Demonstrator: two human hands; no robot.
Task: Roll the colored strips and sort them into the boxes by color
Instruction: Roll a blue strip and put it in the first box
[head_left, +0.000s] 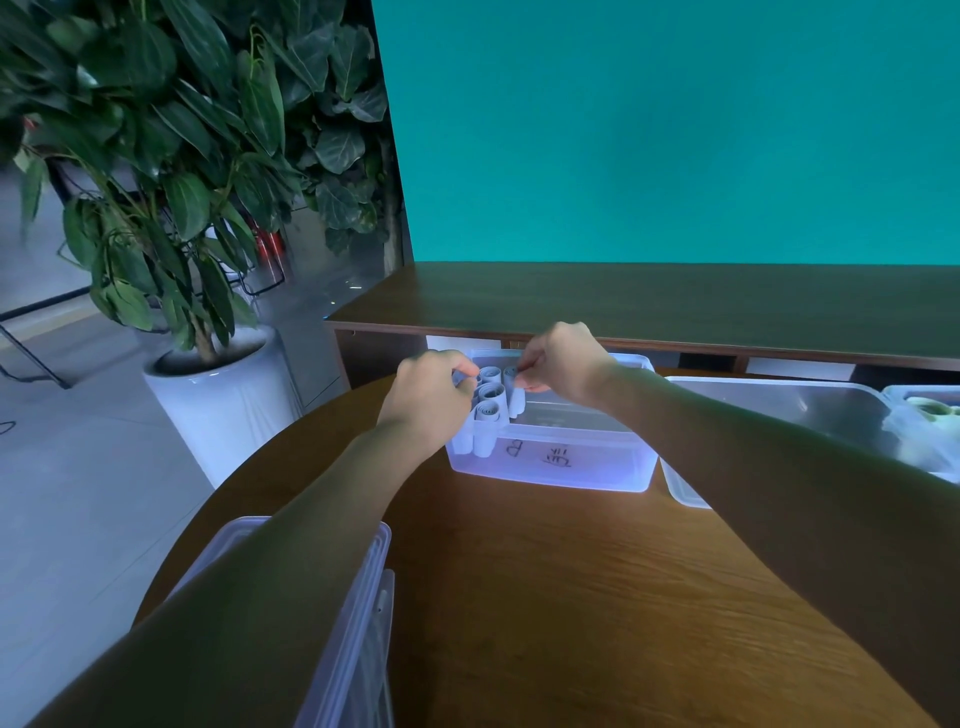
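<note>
A clear plastic box (571, 462) marked "B" stands on the round wooden table. Several pale blue rolled strips (489, 410) stand upright in its left end. My left hand (428, 402) hovers over that corner with curled fingers touching the leftmost rolls. My right hand (558, 364) pinches the top of one upright blue roll (514, 397) at the right side of the group. A second clear box (789, 410) stands to the right of the first, with greenish rolls (930, 410) at its far right end.
A stack of clear box lids (358, 623) lies at the table's near left under my left forearm. A wooden shelf (649, 306) runs behind the table below a teal wall. A potted plant in a white pot (223, 400) stands left of the table.
</note>
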